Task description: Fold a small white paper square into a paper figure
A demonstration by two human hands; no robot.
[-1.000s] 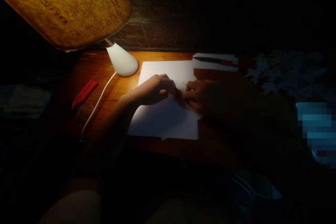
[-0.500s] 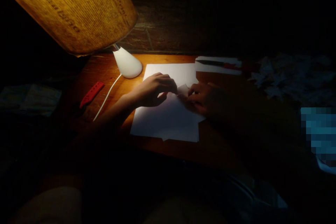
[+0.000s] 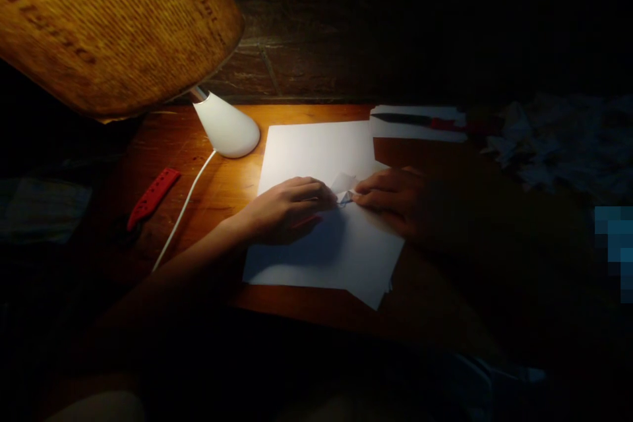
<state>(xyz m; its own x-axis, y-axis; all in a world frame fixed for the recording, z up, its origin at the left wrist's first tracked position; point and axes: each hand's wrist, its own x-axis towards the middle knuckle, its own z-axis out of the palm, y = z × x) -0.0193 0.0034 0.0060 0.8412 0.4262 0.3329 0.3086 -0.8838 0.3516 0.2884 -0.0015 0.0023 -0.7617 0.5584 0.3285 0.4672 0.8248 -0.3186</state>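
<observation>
A small folded piece of white paper point(image 3: 343, 183) lies between my hands on top of the white paper sheets point(image 3: 316, 145). From the left, my left hand point(image 3: 291, 208) rests low over the sheets, its fingertips pressed at the piece's left edge. The fingers of my right hand point(image 3: 388, 194) are drawn together on its right side, touching the small raised fold. Shadow darkens most of the right hand and the lower part of the sheets. Thumb contact is hard to see on both hands.
A lamp with a white base point(image 3: 227, 125) and wide printed shade point(image 3: 128, 26) stands left, its cord point(image 3: 182, 211) running forward. Nearby lies a red perforated sheath-like piece point(image 3: 154, 194). A red-handled knife point(image 3: 403, 119) rests on paper slips point(image 3: 420, 133). Folded papers point(image 3: 539, 138) are heaped right.
Both hands have come lower and flatter onto the sheets, with the folded piece between them. One sheet has turned, so a corner juts out toward me. The camera view has shifted slightly.
</observation>
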